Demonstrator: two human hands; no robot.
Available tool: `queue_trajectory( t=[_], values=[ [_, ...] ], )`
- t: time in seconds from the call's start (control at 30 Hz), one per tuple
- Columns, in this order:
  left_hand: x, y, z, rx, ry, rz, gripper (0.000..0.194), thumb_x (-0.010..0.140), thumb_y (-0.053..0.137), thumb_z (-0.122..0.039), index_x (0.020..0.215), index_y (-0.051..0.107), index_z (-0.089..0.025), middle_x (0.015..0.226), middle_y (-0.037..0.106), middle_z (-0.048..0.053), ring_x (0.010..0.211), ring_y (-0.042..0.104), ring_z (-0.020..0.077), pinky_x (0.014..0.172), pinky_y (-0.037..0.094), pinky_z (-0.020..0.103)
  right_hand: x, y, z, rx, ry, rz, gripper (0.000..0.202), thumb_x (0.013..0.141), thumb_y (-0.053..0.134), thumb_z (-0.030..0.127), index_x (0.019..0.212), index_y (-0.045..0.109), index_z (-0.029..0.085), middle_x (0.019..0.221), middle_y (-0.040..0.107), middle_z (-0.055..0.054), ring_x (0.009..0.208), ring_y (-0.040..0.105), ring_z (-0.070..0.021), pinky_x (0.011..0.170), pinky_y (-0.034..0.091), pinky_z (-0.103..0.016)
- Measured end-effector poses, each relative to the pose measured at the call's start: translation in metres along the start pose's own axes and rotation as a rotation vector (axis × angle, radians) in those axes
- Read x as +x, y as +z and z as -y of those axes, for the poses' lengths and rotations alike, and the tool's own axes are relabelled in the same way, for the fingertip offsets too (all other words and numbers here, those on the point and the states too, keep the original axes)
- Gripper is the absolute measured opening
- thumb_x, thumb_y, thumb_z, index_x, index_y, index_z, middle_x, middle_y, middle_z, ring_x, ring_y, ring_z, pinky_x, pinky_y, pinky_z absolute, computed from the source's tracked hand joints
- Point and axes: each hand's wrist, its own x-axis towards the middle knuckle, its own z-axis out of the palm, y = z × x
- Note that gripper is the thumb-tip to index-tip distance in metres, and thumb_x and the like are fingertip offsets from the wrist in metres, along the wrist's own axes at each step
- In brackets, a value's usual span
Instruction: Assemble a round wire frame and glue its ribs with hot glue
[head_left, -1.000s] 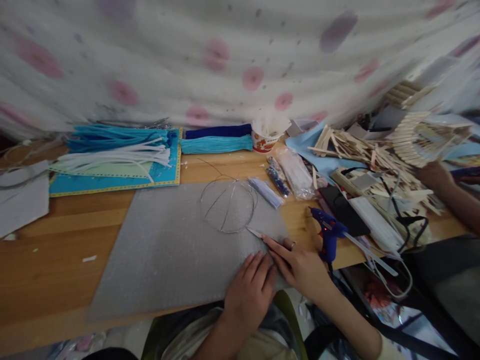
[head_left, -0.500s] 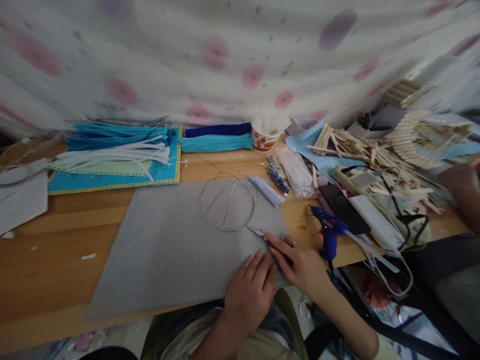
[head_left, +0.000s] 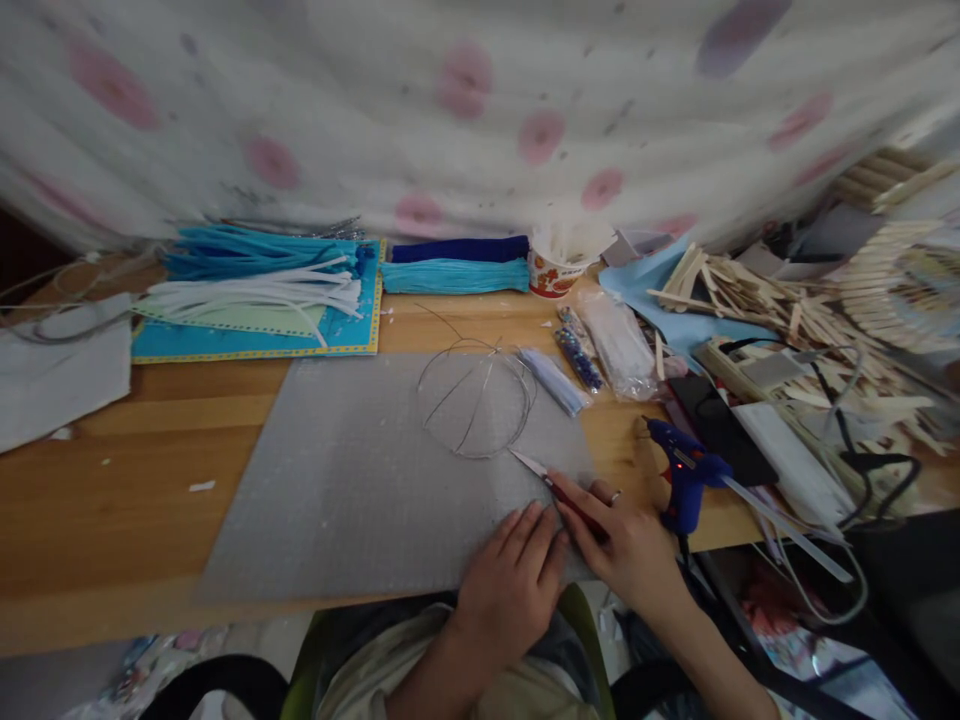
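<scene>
My right hand (head_left: 626, 545) holds a red-handled pointed tool (head_left: 574, 505), its metal tip near the lower right of a round wire frame (head_left: 480, 455). That frame, with thin wires crossing at its top, stands on the grey mat (head_left: 330, 500). My left hand (head_left: 510, 585) lies flat on the mat's front edge with its fingers stretched out, holding nothing. A blue glue gun (head_left: 686, 470) with a small red light rests to the right of my right hand.
Blue and white pipe cleaners (head_left: 262, 295) lie at the back left. A paper cup (head_left: 555, 275) stands at the back. Wooden sticks (head_left: 780, 310), a black phone (head_left: 720, 430) and cables crowd the right. White sheet (head_left: 67, 375) at far left.
The view has shifted, so the table items appear further right. The other person's hand at the right edge is out of view. Both my hands keep nearly the same pose.
</scene>
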Motion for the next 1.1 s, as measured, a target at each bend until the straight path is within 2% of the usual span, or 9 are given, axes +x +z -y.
queue_trajectory(
  t=[0.33,0.47,0.67,0.87,1.1],
  values=[
    [-0.0047,0.0057,-0.0012,0.021,0.034,-0.009,0.030,0.096,0.051,-0.031,0.112,0.069,-0.015,0.119,0.072,0.006,0.116,0.063,0.0226,0.104,0.045,0.034,-0.0015,0.0052,0.0053,-0.144,0.021,-0.042,0.041,0.101,0.039,0.039,0.133,0.062,0.027,0.072,0.060,-0.003,0.060,0.061,-0.0162,0.056,0.042,-0.026],
    [-0.0056,0.0060,-0.0016,0.020,0.033,-0.022,0.031,0.096,0.050,-0.031,0.114,0.069,-0.014,0.120,0.072,0.007,0.116,0.063,0.0218,0.104,0.045,0.034,-0.0011,0.0055,0.0063,-0.134,0.027,-0.049,0.041,0.101,0.038,0.039,0.133,0.062,0.027,0.072,0.060,-0.002,0.061,0.062,-0.0160,0.055,0.042,-0.026],
    [-0.0062,0.0058,-0.0009,0.008,0.033,0.021,0.034,0.097,0.050,-0.036,0.116,0.067,-0.014,0.121,0.071,0.008,0.117,0.062,0.0221,0.104,0.045,0.035,-0.0011,0.0062,0.0046,-0.172,-0.009,-0.072,0.043,0.102,0.037,0.040,0.133,0.062,0.025,0.073,0.063,-0.003,0.060,0.064,-0.0159,0.054,0.043,-0.026],
    [-0.0058,0.0036,-0.0007,0.001,0.018,0.030,0.034,0.097,0.049,-0.037,0.116,0.067,-0.015,0.123,0.070,0.007,0.118,0.062,0.0215,0.105,0.044,0.034,0.0011,0.0000,0.0013,-0.103,-0.024,-0.022,0.043,0.103,0.035,0.040,0.134,0.061,0.025,0.074,0.064,-0.002,0.057,0.065,-0.0145,0.050,0.043,-0.025],
    [-0.0056,0.0039,-0.0011,-0.016,0.007,0.060,0.036,0.097,0.048,-0.039,0.118,0.067,-0.015,0.122,0.071,0.007,0.119,0.061,0.0212,0.106,0.043,0.033,-0.0036,-0.0020,-0.0012,-0.023,-0.001,-0.015,0.041,0.102,0.038,0.037,0.134,0.060,0.024,0.076,0.064,-0.003,0.063,0.067,-0.0145,0.057,0.048,-0.023]
  ],
)
